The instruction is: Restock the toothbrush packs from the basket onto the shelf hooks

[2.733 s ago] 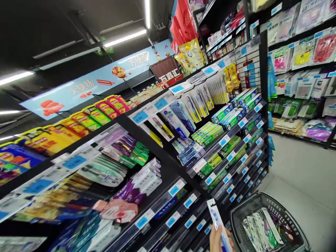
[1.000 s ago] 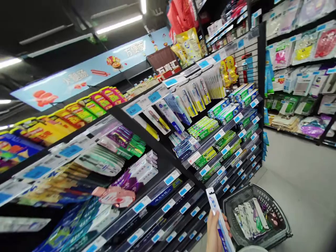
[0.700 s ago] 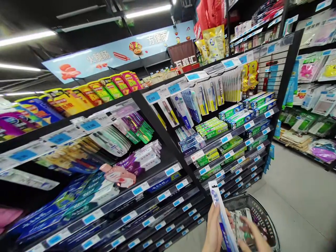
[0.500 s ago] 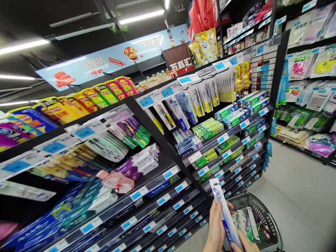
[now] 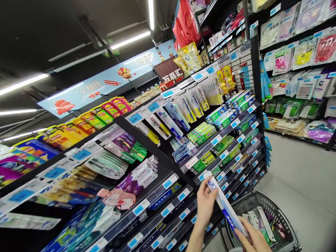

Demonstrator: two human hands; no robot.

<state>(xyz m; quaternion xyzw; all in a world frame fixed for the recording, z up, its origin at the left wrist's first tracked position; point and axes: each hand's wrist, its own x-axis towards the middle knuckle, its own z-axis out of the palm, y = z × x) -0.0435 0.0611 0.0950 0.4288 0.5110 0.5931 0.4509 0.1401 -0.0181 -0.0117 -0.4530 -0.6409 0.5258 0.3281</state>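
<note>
A packaged toothbrush (image 5: 226, 206) in a white and blue pack is held slantwise between both my hands. My left hand (image 5: 206, 199) grips its upper end, thumb lying over the front. Around its lower end my right hand (image 5: 250, 234) is closed, fingers along the pack's edge. Just behind and below the pack is a dark grey shopping basket (image 5: 290, 224), with several packaged items (image 5: 262, 218) inside. Similar packaged toothbrushes (image 5: 170, 122) hang on the rack ahead.
Green Darlie toothpaste boxes (image 5: 202, 133) fill the shelves ahead. A pink pig-shaped item (image 5: 117, 198) lies on the left shelf, near purple boxes (image 5: 139, 175). Bagged goods (image 5: 306, 87) hang on the right rack above the grey floor (image 5: 296, 164).
My left hand has shifted up to the top end of the toothbrush pack, and the pack tilts more. The view has turned right, so the shelves sit further left.
</note>
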